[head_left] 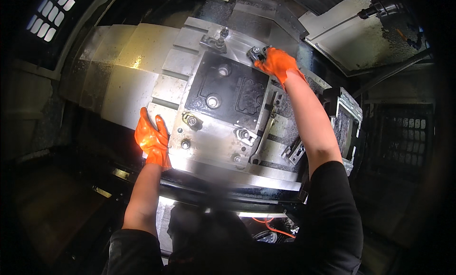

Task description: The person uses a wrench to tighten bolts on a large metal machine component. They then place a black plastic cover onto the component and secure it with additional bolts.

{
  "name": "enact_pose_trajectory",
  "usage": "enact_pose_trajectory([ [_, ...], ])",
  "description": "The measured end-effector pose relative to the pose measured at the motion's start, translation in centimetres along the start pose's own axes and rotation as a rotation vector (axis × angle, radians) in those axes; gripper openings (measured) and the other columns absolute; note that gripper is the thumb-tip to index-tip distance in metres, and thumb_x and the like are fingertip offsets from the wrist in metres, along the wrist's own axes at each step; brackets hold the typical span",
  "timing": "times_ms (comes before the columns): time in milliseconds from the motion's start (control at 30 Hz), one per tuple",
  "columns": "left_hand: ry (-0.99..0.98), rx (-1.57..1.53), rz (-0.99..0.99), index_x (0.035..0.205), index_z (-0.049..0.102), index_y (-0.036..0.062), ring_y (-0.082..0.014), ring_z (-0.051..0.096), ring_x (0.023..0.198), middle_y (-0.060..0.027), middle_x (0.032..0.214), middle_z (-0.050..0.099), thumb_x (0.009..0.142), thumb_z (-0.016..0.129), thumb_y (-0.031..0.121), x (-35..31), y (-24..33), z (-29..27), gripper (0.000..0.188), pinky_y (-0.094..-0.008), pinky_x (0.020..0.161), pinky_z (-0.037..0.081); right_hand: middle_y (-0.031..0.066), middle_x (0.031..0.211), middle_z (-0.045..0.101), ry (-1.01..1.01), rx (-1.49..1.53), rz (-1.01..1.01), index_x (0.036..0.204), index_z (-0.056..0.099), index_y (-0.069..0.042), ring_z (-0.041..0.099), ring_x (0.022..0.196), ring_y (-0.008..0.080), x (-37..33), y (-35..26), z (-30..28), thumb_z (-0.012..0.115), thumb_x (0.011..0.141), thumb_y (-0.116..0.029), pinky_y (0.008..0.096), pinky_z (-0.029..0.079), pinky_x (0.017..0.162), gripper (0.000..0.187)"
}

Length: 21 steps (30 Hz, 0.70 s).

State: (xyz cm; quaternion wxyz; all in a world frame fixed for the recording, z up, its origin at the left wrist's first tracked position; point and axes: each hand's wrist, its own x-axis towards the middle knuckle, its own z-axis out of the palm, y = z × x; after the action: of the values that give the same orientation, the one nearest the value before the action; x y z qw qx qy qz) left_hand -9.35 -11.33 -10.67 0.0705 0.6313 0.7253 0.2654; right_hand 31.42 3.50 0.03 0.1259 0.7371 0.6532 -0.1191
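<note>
A dark rectangular metal plate (230, 87) with two round holes and an outlined recess lies on a bright fixture base (213, 147). Steel clamps sit around it: one clamp (213, 43) at the far left corner, another clamp (191, 120) at the near left, a third clamp (245, 134) at the near right. My right hand (280, 65), in an orange glove, has its fingers curled about the clamp (255, 54) at the far right corner; its fingertips are partly hidden. My left hand (153, 138), also gloved, rests with fingers apart at the base's left front edge.
Stepped metal covers (126, 68) slope away on the left. Right of the base, metal chips (285, 106) lie around slots, with a loose slotted clamp bar (295, 152) among them. A metal frame (350, 111) stands farther right. Orange cables (273, 227) show below the machine's front edge.
</note>
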Motion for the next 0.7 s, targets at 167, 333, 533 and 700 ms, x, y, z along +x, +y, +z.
enact_pose_trajectory([
  [167,0.011,-0.003,0.007,0.141,0.053,0.0014,-0.0463,0.067,0.103,-0.0266,0.114,0.070,0.099,0.063,0.029,-0.1,-0.2,0.0,0.051,-0.0491,0.092,0.053,0.0220,0.125,0.070,-0.009,-0.025,-0.004,0.119,0.072,-0.006,0.068,0.113,0.0407,1.5,-1.1,0.6,0.070,0.085,-0.042,0.0466,0.055,0.095,0.049],
  [333,0.007,-0.039,-0.015,0.140,0.054,0.0013,-0.0460,0.067,0.101,-0.0262,0.111,0.070,0.099,0.063,0.029,0.0,0.1,0.0,0.050,-0.0491,0.091,0.053,0.0200,0.106,0.076,0.059,0.110,0.104,0.103,0.075,0.000,0.073,0.091,0.0372,3.3,-0.2,2.5,0.073,0.083,-0.044,0.0468,0.055,0.079,0.049],
  [533,0.001,-0.016,-0.014,0.139,0.054,0.0005,-0.0468,0.066,0.104,-0.0272,0.115,0.069,0.098,0.063,0.028,0.0,-0.1,0.0,0.049,-0.0490,0.092,0.053,0.0143,0.093,0.075,-0.074,0.307,0.310,0.100,0.075,0.001,0.069,0.071,0.0251,3.5,0.8,3.1,0.070,0.089,-0.055,0.0401,0.053,0.070,0.057],
  [700,0.031,-0.017,0.017,0.138,0.055,-0.0007,-0.0445,0.067,0.101,-0.0254,0.113,0.070,0.095,0.065,0.027,0.1,0.2,-0.2,0.052,-0.0477,0.091,0.054,0.0141,0.085,0.070,-0.079,0.479,0.358,0.099,0.072,0.003,0.067,0.065,0.0218,3.5,1.3,3.3,0.074,0.090,-0.050,0.0372,0.053,0.061,0.054],
])
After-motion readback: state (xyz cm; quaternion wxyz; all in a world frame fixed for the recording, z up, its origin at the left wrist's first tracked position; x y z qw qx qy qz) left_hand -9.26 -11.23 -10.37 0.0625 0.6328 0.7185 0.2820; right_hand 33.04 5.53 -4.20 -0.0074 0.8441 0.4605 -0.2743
